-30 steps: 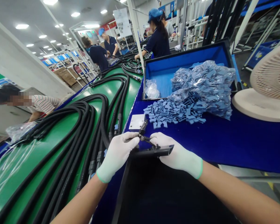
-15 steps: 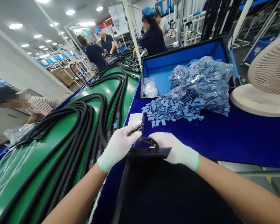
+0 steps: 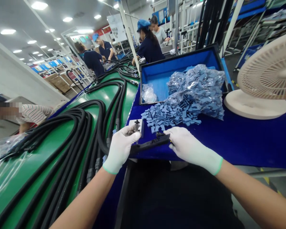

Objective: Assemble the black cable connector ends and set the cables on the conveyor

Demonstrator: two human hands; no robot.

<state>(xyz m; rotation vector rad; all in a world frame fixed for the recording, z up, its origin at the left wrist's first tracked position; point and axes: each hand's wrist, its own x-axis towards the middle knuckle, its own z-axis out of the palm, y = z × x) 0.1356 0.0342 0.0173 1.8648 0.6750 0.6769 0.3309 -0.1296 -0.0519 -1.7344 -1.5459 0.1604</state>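
My left hand [image 3: 122,143], in a white glove, pinches a small coil spring [image 3: 136,126] on a dark pin, held upright over a white block [image 3: 141,128]. My right hand [image 3: 184,143], also gloved, has its fingers closed around the right end of a long black strip-shaped piece [image 3: 149,145]. Small dark parts show along its top edge near the fingertips; their kind is too small to tell. The strip's left end lies close to my left hand. Just beyond both hands is a loose pile of small blue plastic clips [image 3: 171,114].
A blue bin [image 3: 157,73] with a black rim stands behind the clips, with a clear bag of clips [image 3: 197,86] spilling out over its front. A white fan [image 3: 257,103] is on the right. Black hoses [image 3: 78,127] cover the green table [image 3: 44,168] at left. Several people work around it.
The spring has come into clearer view, upright in my left hand. My right hand has shifted to the right along the black strip, which now tilts up at its right end.
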